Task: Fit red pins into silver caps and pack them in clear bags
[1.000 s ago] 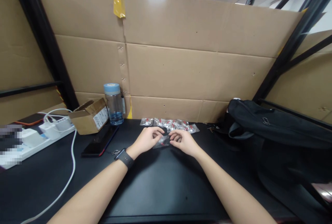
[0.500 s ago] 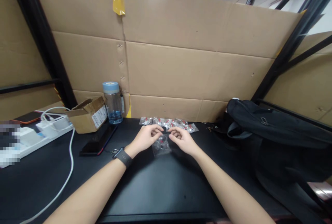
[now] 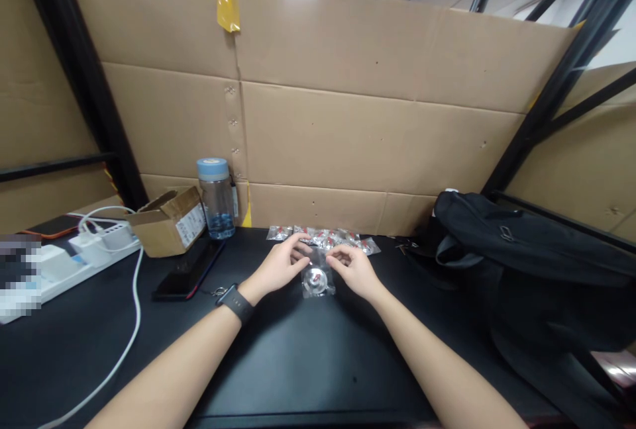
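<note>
A small clear plastic bag [image 3: 318, 281] hangs or lies between my two hands, with a shiny round silver item and a red mark showing in it. My left hand [image 3: 284, 263], with a dark watch on its wrist, has bent fingers pinching near the upper left edge. My right hand [image 3: 354, 269] has its thumb and fingers curled together at the upper right corner. Just beyond the hands, several similar clear bags [image 3: 330, 238] with red marks lie in a row by the cardboard wall. The exact fingertip contact is small and partly hidden.
At left are a black phone-like slab [image 3: 191, 270], an open cardboard box [image 3: 166, 224], a water bottle [image 3: 217, 200] and a white power strip [image 3: 104, 247] with a cable. A black backpack [image 3: 517, 250] fills the right side; keys [image 3: 405, 245] lie beside it.
The bag has shifted slightly right and turned, so the round silver item now shows clearly. My hands stay nearly in place, with the left fingers a little raised.
</note>
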Available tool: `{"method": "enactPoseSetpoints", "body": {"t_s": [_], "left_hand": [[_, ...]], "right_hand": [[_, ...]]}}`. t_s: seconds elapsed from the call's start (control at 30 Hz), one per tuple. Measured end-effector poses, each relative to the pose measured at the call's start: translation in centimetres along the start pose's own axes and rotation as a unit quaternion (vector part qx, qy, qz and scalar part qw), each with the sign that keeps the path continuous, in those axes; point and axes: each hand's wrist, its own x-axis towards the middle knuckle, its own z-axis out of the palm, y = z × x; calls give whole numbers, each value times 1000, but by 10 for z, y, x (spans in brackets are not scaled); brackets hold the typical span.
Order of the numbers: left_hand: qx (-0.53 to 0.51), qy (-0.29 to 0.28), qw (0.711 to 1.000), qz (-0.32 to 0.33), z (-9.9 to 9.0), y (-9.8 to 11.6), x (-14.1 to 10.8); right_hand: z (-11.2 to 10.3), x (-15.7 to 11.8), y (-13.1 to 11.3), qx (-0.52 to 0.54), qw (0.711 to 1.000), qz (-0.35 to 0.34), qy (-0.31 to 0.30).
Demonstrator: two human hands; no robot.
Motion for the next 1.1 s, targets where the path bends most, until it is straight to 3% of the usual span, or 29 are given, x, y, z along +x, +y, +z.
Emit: {"method": "enactPoseSetpoints", "body": {"t_s": [0.23,0.37,0.6,0.77,0.83,0.93,1.1], "left_hand": [[-65,-27,997,-33,6,-8,0],[-49,8,999,-14,10,-3,1],[-99,93,991,2,12,1,2],[-131,42,990,23,14,11,-3],[-108,57,992,29,14,15,-4],[-65,79,994,35,12,19,-3],[-11,62,997,40,3,22,-2]], "right_hand": [[1,2,2,113,991,39,61],[2,3,-1,124,988,17,94],[-3,1,-2,123,990,38,53],[1,-1,-3,184,981,33,50],[2,-2,-5,193,980,34,41],[2,-2,-7,170,985,33,22],[-1,-3,-7,97,994,45,-9]]}}
